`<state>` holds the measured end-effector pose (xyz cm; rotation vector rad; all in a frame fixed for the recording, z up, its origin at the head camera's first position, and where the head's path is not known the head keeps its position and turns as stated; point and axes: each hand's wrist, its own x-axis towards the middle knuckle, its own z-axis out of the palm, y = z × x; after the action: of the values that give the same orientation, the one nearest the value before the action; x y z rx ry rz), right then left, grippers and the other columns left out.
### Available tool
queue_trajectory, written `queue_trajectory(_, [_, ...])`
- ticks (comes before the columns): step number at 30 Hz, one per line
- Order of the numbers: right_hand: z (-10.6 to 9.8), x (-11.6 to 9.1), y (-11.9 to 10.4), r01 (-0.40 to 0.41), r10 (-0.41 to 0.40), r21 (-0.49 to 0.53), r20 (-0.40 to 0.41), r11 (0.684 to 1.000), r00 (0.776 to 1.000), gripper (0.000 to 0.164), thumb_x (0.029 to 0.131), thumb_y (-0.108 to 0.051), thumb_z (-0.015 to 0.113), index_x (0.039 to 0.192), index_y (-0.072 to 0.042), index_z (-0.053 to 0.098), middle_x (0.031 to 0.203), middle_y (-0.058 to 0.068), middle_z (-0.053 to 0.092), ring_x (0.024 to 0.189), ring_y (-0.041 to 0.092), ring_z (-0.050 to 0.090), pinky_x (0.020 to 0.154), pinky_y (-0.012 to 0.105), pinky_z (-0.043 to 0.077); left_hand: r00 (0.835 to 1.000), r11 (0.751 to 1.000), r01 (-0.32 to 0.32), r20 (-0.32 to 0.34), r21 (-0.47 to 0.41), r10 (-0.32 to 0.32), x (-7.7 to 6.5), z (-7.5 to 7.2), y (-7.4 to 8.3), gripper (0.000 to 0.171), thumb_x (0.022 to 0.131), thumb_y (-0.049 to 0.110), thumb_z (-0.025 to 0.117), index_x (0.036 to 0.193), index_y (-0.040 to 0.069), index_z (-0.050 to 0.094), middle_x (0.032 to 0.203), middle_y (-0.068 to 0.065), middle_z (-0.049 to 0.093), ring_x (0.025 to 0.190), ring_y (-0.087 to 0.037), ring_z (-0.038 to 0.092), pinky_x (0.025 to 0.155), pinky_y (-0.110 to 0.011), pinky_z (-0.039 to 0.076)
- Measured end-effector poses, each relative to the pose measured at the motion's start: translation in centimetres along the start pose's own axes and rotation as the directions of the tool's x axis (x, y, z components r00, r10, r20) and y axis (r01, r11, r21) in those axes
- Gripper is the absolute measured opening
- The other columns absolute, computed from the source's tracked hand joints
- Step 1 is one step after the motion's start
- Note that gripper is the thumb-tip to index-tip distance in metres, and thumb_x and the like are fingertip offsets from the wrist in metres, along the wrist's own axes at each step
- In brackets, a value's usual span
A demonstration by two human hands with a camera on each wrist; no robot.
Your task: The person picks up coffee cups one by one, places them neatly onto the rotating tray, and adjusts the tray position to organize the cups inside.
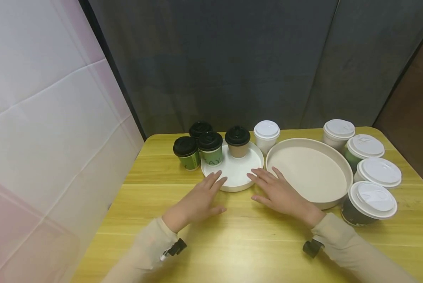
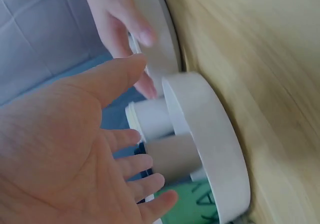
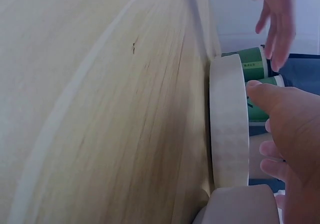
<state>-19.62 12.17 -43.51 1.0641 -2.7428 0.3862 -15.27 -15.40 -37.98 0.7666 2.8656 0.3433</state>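
- At the centre of the head view, a white round tray (image 1: 235,175) bears a green cup (image 1: 211,152) and a brown cup (image 1: 238,144), both black-lidded and upright.
- Below the tray there, the left hand (image 1: 198,198) and right hand (image 1: 276,192) are spread, their straight fingers near its front rim; whether they touch it, I cannot tell.
- Left of the tray stand two more black-lidded cups (image 1: 187,155); at its upper right, a white cup (image 1: 266,137); to its right, a beige tray (image 1: 310,173), then four white-lidded cups (image 1: 379,172) along the right.
- In the left wrist view, the left hand fills the lower left, palm showing; the white tray is lower right of centre.
- In the right wrist view, the white tray's wall stands right of centre, the right hand at the right edge.
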Motion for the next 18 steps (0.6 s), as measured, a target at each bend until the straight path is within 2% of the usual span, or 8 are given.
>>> queue_trajectory(6, [-0.1, 0.0, -0.1, -0.001, 0.001, -0.007, 0.003, 1.000, 1.000, 0.066, 0.095, -0.045, 0.061, 0.151, -0.014, 0.042, 0.156, 0.010, 0.044, 0.145, 0.032, 0.040, 0.121, 0.062, 0.021, 0.997, 0.996, -0.075, 0.029, 0.049, 0.074, 0.2, 1.4, 1.2, 0.085, 0.091, 0.044, 0.067, 0.157, 0.011, 0.025, 0.166, -0.013, 0.018, 0.153, -0.037, 0.021, 0.123, -0.052, 0.028])
queue_trajectory(12, [-0.2, -0.1, -0.2, -0.005, 0.005, 0.001, 0.007, 1.000, 1.000, 0.067, 0.095, -0.046, 0.061, 0.151, -0.014, 0.042, 0.156, 0.010, 0.043, 0.145, 0.032, 0.040, 0.121, 0.062, 0.020, 0.994, 0.992, -0.095, 0.068, 0.088, 0.089, 0.4, 2.8, 1.5, 0.089, 0.091, 0.048, 0.065, 0.158, 0.011, 0.020, 0.166, -0.015, 0.019, 0.152, -0.037, 0.024, 0.122, -0.051, 0.030])
queue_trajectory(18, [-0.2, -0.1, -0.3, -0.006, 0.006, 0.006, 0.008, 1.000, 1.000, 0.066, 0.096, -0.045, 0.060, 0.151, -0.014, 0.042, 0.156, 0.010, 0.043, 0.145, 0.033, 0.040, 0.121, 0.062, 0.020, 0.992, 0.989, -0.111, 0.079, 0.099, 0.104, 0.3, 3.3, 1.7, 0.088, 0.092, 0.049, 0.065, 0.158, 0.009, 0.023, 0.165, -0.016, 0.021, 0.152, -0.036, 0.025, 0.120, -0.052, 0.033])
